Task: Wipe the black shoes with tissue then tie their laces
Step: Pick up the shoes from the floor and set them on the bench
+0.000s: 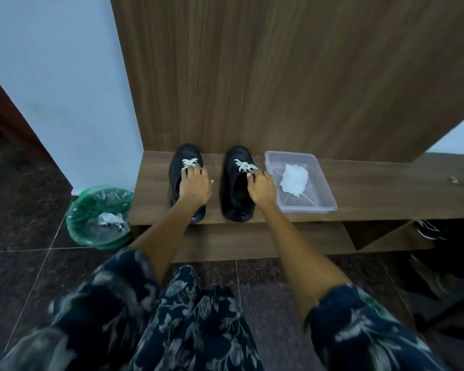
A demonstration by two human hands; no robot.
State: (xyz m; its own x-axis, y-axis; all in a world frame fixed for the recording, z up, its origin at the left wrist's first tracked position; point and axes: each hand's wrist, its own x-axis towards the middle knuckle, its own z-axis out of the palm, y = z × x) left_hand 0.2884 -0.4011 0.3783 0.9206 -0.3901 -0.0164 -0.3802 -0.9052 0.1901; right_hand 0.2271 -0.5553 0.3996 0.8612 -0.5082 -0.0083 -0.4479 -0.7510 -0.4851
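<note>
While both black shoes sit side by side on the wooden bench (373, 188), toes toward the far panel, my left hand (194, 187) rests flat on the left shoe (185, 180), fingers straight, touching its white laces (189, 162) and grasping nothing. My right hand (261, 187) is curled at the tongue of the right shoe (237, 183), and I judge its grip pinches that shoe's laces (244, 165), though the fingertips are small here. A hard tug could slide the right shoe toward the near edge, or nudge the clear plastic tray (324, 199) just beside it, where the crumpled tissue (294, 179) lies. Loose ends could slip from my pinch. Left of the bench, a green-lined bin (91, 236) holds used tissue. I can read no brand, label or writing.
</note>
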